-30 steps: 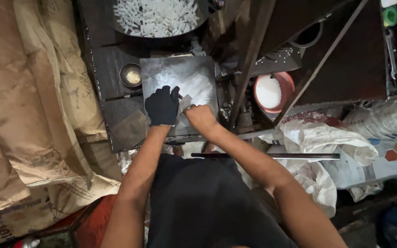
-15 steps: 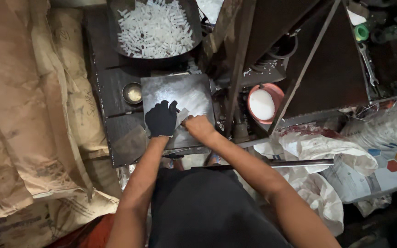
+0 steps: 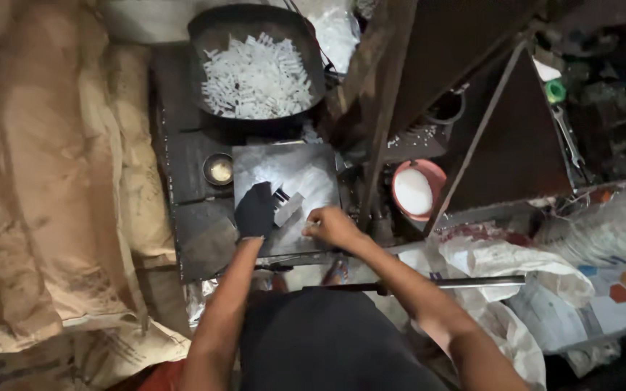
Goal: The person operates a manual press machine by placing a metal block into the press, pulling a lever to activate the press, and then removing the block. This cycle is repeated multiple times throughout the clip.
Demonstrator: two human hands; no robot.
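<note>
Left hand (image 3: 255, 210): in dark glove, fingers curled down on the metal plate (image 3: 306, 170), fingertips against the lower-left end of the small grey bar (image 3: 288, 208); whether truly gripping it, cannot tell.
Right hand (image 3: 331, 224): bare, fingers bunched together, tips pressed to plate near its lower right edge; looks to be pinching sth small, too tiny to name.
Grey bar: flat on plate, between the two hands, just right of glove, up-left of bare hand.
Long axis: diagonal, lower-left to upper-right, low end toward glove.
Nearer hand: left, touching or just beside; right hand near but apart.
Dark comb-like bit (image 3: 279, 195): beside bar's upper-left side, next to glove tips; detail unclear.
Plate: shiny, whitish smear over centre, set on dark bench (image 3: 182, 217).
Pan (image 3: 215, 32): dark, round, beyond plate's far edge, full of white plastic pieces (image 3: 255, 76).
Small cup (image 3: 219, 169): round, just left of plate's upper-left corner, near glove.
Pink bowl (image 3: 429, 177): right of plate, past slanted metal bar (image 3: 385, 108); holds white stuff.
In the way: slanted bar crosses close to plate's right edge, crowds reach on right side; left side open.
Rod (image 3: 429, 284): long, horizontal, below hands across lap.
Sacks (image 3: 52, 181): brown, stacked at left; white bags (image 3: 516, 268) at right.
</note>
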